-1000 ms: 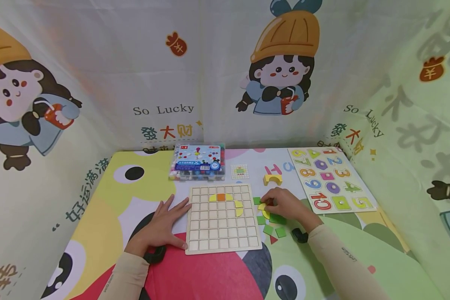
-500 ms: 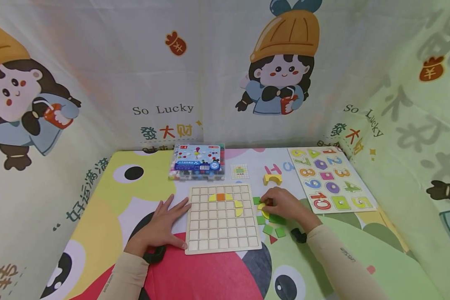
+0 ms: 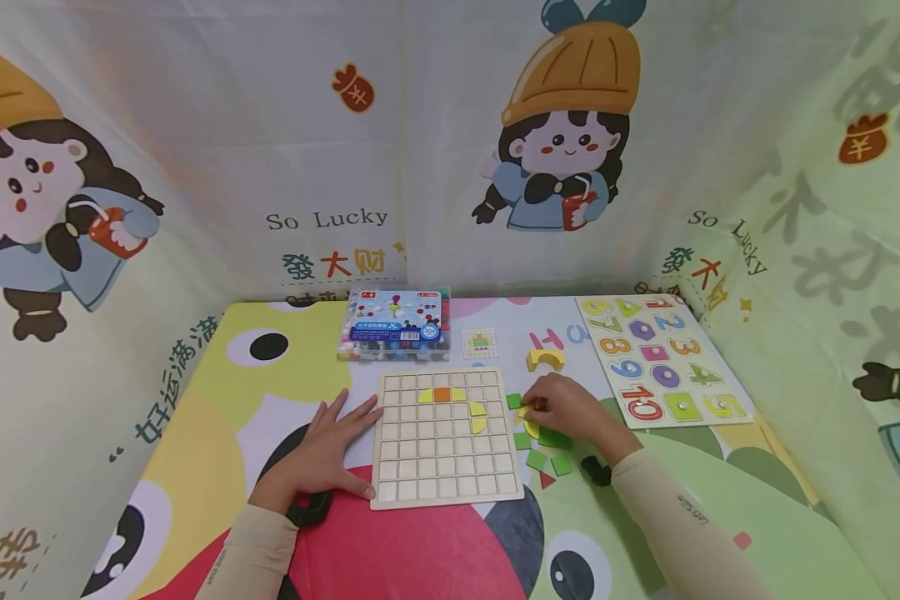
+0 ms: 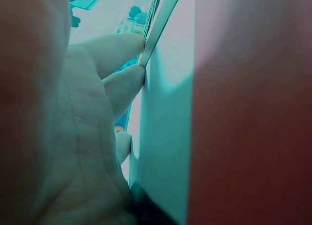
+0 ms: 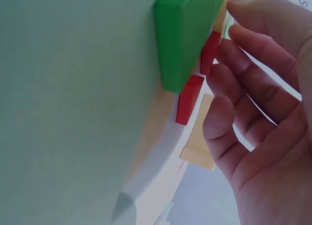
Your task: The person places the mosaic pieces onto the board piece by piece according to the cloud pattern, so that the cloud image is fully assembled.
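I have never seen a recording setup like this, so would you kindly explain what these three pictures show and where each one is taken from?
There is no machine here: a person works with two bare hands and wears three cameras. The wide picture comes from a camera on the head, looking down at a table covered with a cartoon mat. The other two come from cameras on the wrists, so close that they show mostly palm and fingers.

The left hand lies flat beside a wooden grid board, its fingertips against the board's edge. The board already carries a few yellow pieces and an orange square.

The right hand rests over a heap of loose green, yellow and red pieces, its fingers curled at them; whether it actually holds one is unclear.

Further back lie a plastic box of parts, a yellow arch block and a number puzzle board.
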`<state>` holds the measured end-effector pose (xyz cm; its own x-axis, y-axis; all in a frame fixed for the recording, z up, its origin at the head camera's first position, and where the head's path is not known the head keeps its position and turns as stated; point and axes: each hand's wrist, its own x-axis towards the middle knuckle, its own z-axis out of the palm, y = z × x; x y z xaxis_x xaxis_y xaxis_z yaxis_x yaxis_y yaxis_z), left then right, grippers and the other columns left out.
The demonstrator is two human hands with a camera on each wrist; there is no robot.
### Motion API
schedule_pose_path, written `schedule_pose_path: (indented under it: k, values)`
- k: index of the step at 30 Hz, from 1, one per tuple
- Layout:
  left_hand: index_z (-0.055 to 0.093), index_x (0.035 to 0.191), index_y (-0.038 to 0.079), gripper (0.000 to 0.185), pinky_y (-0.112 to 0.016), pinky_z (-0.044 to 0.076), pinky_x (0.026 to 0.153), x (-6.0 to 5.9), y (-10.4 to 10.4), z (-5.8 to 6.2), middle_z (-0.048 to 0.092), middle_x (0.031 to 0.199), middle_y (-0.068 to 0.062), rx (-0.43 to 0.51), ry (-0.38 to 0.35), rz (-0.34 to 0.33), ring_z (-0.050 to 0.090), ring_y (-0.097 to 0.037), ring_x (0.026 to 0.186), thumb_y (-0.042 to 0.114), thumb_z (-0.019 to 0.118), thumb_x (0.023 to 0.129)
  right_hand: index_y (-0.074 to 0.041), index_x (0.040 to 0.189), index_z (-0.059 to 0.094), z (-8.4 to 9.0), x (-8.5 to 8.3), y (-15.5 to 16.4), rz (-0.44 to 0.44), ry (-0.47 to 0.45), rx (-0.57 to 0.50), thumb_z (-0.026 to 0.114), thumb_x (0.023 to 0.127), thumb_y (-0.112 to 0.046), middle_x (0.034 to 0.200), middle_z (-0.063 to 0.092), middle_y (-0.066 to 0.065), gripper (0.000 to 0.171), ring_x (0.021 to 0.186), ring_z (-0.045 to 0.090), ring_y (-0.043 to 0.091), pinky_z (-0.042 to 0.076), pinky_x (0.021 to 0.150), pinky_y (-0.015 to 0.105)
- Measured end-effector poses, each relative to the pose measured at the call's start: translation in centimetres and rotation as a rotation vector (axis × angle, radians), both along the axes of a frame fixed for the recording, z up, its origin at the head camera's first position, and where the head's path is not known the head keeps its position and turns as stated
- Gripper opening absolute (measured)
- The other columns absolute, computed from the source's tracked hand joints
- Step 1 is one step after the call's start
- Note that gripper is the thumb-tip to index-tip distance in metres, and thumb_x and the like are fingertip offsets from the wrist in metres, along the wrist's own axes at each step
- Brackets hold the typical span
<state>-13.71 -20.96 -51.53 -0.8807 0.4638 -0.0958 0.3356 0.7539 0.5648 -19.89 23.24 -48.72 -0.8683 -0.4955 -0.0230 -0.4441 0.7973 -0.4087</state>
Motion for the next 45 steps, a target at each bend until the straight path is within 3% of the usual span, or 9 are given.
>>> schedule_pose_path:
  k: [6,16,23,27,35,45]
  values:
    - [0.042,0.164,0.023,0.124,-0.072,-0.001,0.128,0.0,0.0,0.0,0.028,0.177,0.000,-0.008,0.004,-0.002,0.000,-0.045,0.165,0.071,0.090,0.060,-0.017,0.104,0.083,-0.1,0.0,0.6,0.030,0.005,-0.011,0.083,0.091,-0.019,0.094,0.071,-0.010,0.014,0.084,0.055,0.006,0.054,0.079,0.029]
    - [0.041,0.164,0.023,0.124,-0.072,-0.002,0.128,0.0,0.0,0.1,0.028,0.177,0.000,-0.009,-0.009,0.001,0.000,-0.045,0.165,0.070,0.090,0.060,-0.016,0.109,0.082,0.0,0.2,0.9,0.088,0.048,-0.016,0.082,0.091,-0.017,0.098,0.073,-0.009,0.019,0.086,0.054,0.007,0.053,0.079,0.030]
    - [0.042,0.164,0.022,0.124,-0.072,-0.001,0.128,0.1,0.0,0.1,0.028,0.177,0.000,0.000,-0.007,-0.004,-0.001,-0.046,0.165,0.070,0.090,0.060,-0.017,0.110,0.083,0.0,0.2,1.2,0.106,0.054,-0.040,0.079,0.088,-0.015,0.097,0.069,-0.011,0.023,0.085,0.052,0.005,0.049,0.076,0.025]
    - [0.042,0.164,0.022,0.124,-0.072,-0.001,0.128,0.1,0.0,0.2,0.028,0.176,0.000,0.001,-0.005,-0.001,0.000,-0.045,0.165,0.069,0.091,0.060,-0.018,0.108,0.083,0.6,0.2,0.8,0.150,0.074,-0.079,0.075,0.086,-0.011,0.100,0.068,-0.009,0.025,0.087,0.054,0.006,0.053,0.077,0.025]
    - [0.043,0.164,0.022,0.124,-0.073,-0.001,0.127,0.0,-0.1,0.3,0.029,0.176,-0.001,0.000,0.004,-0.003,0.001,-0.046,0.164,0.069,0.091,0.060,-0.017,0.111,0.083,2.6,-0.4,-2.2,0.220,0.050,-0.111,0.078,0.087,-0.014,0.108,0.070,-0.007,0.024,0.100,0.058,0.012,0.055,0.091,0.037]
    - [0.042,0.164,0.022,0.124,-0.073,-0.001,0.128,0.0,-0.1,0.5,0.028,0.176,-0.002,0.002,-0.003,-0.009,0.001,-0.046,0.164,0.069,0.090,0.060,-0.019,0.116,0.082,3.9,-1.5,-7.7,0.305,0.008,-0.030,0.074,0.092,-0.014,0.112,0.070,-0.003,0.025,0.109,0.057,0.014,0.056,0.099,0.035]
